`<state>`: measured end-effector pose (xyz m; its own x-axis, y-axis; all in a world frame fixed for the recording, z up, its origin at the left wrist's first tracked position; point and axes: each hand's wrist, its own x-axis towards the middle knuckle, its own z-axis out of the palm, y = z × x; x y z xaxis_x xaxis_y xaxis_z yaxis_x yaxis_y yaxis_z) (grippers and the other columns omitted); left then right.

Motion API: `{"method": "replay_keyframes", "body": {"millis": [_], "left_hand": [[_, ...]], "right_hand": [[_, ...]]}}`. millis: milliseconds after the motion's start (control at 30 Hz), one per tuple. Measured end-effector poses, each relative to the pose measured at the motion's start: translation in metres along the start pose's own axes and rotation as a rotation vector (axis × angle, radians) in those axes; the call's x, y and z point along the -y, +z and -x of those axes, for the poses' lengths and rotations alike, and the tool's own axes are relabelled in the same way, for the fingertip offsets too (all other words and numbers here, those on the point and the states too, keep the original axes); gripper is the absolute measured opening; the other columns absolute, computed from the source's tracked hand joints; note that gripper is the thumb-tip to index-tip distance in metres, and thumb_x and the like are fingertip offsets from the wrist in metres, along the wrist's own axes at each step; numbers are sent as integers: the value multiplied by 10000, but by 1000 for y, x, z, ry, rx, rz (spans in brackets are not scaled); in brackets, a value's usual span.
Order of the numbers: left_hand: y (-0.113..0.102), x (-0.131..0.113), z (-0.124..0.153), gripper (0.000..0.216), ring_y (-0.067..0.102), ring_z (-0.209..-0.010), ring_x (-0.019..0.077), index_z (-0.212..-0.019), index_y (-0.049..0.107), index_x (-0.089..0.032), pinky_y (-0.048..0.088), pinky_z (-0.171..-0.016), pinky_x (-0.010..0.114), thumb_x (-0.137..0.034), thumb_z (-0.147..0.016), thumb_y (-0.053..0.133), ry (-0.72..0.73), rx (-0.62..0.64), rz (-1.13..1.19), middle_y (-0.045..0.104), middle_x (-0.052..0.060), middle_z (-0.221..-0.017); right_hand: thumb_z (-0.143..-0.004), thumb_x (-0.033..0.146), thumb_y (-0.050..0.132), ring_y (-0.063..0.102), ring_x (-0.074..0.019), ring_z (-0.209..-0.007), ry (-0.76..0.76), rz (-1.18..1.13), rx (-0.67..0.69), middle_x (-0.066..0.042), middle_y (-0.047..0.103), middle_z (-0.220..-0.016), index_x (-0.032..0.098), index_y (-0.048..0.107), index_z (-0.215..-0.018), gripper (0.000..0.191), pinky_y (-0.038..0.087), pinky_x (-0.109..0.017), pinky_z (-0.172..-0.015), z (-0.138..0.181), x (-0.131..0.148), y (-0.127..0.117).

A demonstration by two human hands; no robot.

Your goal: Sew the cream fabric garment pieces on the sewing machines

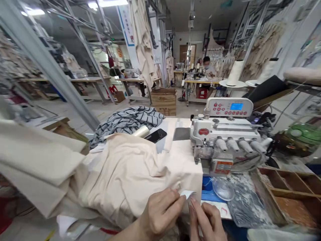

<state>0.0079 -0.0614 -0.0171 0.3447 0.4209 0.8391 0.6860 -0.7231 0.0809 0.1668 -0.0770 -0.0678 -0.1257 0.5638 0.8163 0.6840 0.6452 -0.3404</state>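
OK so the bit that matters is that small, thin, pale white slip [187, 193] up between your fingertips. It sits right in the gap between your bare left hand [163, 209] and your bare right hand [205, 219], at the near right corner of the big rumpled heap of soft cream fabric [125, 167]. Its longer side looks to run roughly crosswise, from one hand towards the other, with a bit of a curl at the right end.

Your left looks pinched on it, thumb and finger closed at its near left edge. Your right is just as close, fingertips up against its near side from below, but honestly I can't tell if those are gripping or only touching. So I'd call neither hand clearly nearer.

The white metal sewing machine with the blue screen [225, 134] stands beyond your hands and off to the right, well apart from the slip. The flat black phone [156, 135] lies further off, past the fabric, so nothing's crowding your fingers on that side
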Motion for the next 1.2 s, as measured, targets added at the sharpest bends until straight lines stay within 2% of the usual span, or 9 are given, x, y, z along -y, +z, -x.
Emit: {"method": "replay_keyframes", "body": {"millis": [200,267,400,467,567,700,933,1100,1200], "left_hand": [[-8,-8,0,214,604,-561,134,-1061,634,-116,522,-498,214,-42,-913,498,-55,76,99,680,67,-700],[-13,-9,3,143,609,-532,129,-1034,653,-130,523,-497,207,-183,-906,620,-165,69,265,686,63,-694],[-12,-7,4,639,619,-468,140,-801,734,-119,504,-463,216,-729,-820,544,-908,214,907,694,79,-614],[-6,-6,2,630,625,-492,149,-695,759,-108,490,-479,217,-728,-735,650,-1263,303,1079,697,81,-582],[3,-7,-2,464,601,-505,131,-664,782,-118,472,-504,210,-555,-542,878,-1488,245,1123,708,65,-587],[8,-7,1,385,639,-544,159,-712,797,-133,511,-523,232,-472,-556,894,-1494,166,1093,737,75,-642],[6,-15,10,412,706,-613,186,-810,816,-162,600,-610,256,-529,-625,844,-1421,109,1103,771,93,-741],[5,-24,9,342,747,-757,217,-862,824,-186,602,-704,222,-493,-713,800,-1283,82,1099,785,108,-807],[7,-26,11,290,740,-705,198,-882,824,-204,599,-662,207,-455,-740,792,-1250,67,1118,785,100,-792]], "right_hand": [[-897,37,548,538,-94,-567,54,-173,-45,-20,526,-752,193,724,-1085,301,466,-186,-492,-13,-6,10],[-882,7,547,531,-94,-573,21,-206,-74,-8,526,-747,215,712,-1109,349,479,-204,-523,-13,-10,7],[-863,26,591,507,-97,-549,8,-205,-87,7,541,-713,237,727,-1058,318,491,-256,-568,-10,-14,0],[-865,47,602,492,-108,-537,-13,-241,-73,8,547,-681,239,728,-1026,281,440,-242,-499,-8,-12,1],[-877,32,581,498,-114,-552,-30,-253,-68,3,572,-689,252,720,-1018,295,446,-245,-509,-5,-6,3],[-860,11,582,528,-105,-584,75,-347,-42,5,588,-700,244,726,-960,292,493,-245,-599,-4,5,2],[-865,209,668,544,-128,-635,651,-782,49,13,592,-684,247,744,-792,113,432,-221,-563,-24,10,-10],[-833,232,695,527,-120,-668,784,-825,20,29,593,-700,260,744,-756,95,411,-212,-610,-28,13,-11],[-833,241,694,518,-115,-669,833,-867,-1,38,581,-698,268,742,-762,90,405,-211,-620,-27,16,-11]]}}
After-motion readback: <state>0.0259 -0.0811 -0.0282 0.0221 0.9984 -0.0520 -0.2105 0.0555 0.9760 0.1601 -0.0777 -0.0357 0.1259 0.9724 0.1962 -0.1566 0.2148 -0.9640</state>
